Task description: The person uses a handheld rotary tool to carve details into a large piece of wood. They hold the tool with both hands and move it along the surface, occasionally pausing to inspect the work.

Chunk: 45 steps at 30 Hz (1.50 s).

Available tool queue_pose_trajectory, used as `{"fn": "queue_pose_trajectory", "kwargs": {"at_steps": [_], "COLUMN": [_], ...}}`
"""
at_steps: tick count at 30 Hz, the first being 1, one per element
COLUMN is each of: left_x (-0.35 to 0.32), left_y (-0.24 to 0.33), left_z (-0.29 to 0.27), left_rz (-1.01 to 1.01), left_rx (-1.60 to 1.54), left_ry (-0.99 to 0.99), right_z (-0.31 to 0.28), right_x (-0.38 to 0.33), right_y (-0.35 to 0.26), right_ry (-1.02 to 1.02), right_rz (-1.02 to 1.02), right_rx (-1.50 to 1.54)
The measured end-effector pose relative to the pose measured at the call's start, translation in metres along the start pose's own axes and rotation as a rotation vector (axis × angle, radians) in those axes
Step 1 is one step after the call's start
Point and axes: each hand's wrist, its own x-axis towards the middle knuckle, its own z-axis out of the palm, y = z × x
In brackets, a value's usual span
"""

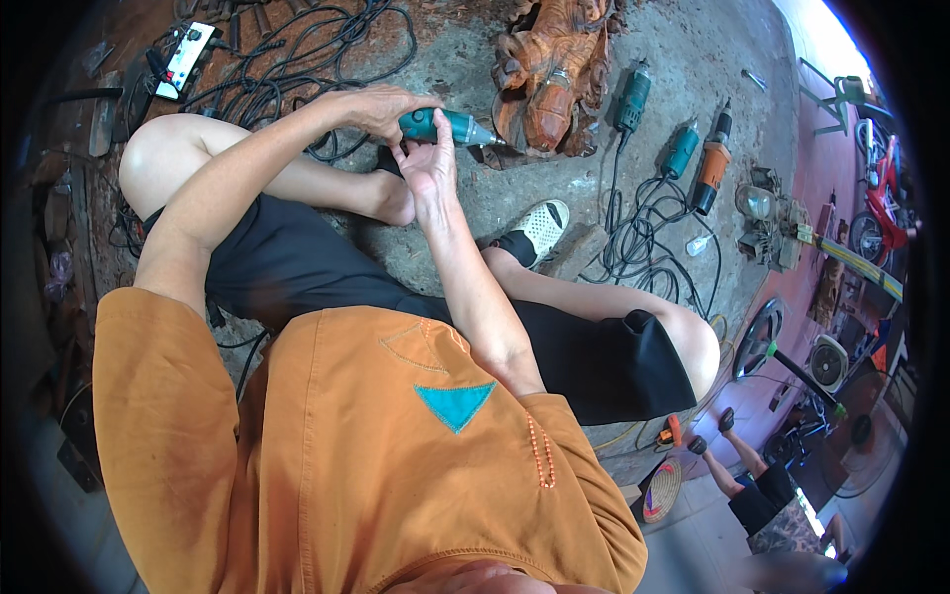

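Observation:
Both of my hands hold a teal hand-held rotary tool (457,127) over the concrete floor. My left hand (378,105) wraps over its rear end from above. My right hand (429,161) pinches the body from below, thumb up along its side. The tool's metal tip points right and touches, or nearly touches, a reddish-brown carved wood figure (550,74) lying on the floor. I sit with knees bent, in black shorts and an orange shirt.
Black cables (287,59) tangle at the upper left beside a white power strip (188,56). Two teal power tools (631,99) (681,150) and an orange one (712,163) lie right of the carving with coiled cords (643,243). Another person (762,495) sits at lower right near fans.

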Motion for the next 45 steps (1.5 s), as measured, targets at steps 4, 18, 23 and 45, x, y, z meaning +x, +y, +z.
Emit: {"fn": "queue_pose_trajectory", "kwargs": {"at_steps": [4, 18, 23, 45], "left_x": [0.001, 0.004, 0.004, 0.004], "left_y": [0.006, 0.011, -0.01, 0.001], "left_z": [-0.008, -0.01, 0.007, -0.001], "left_rz": [-0.074, -0.138, -0.022, -0.076], "left_rx": [-0.064, -0.1, -0.03, -0.095], "left_ry": [-0.041, -0.002, 0.093, 0.047], "right_z": [-0.001, 0.0, 0.004, 0.006], "right_x": [0.006, 0.022, 0.009, 0.013], "right_y": [-0.006, -0.024, -0.014, -0.024], "right_ry": [-0.029, -0.038, -0.014, -0.02], "right_rz": [0.017, 0.073, 0.048, 0.046], "right_rx": [-0.024, -0.089, -0.078, -0.117]}}
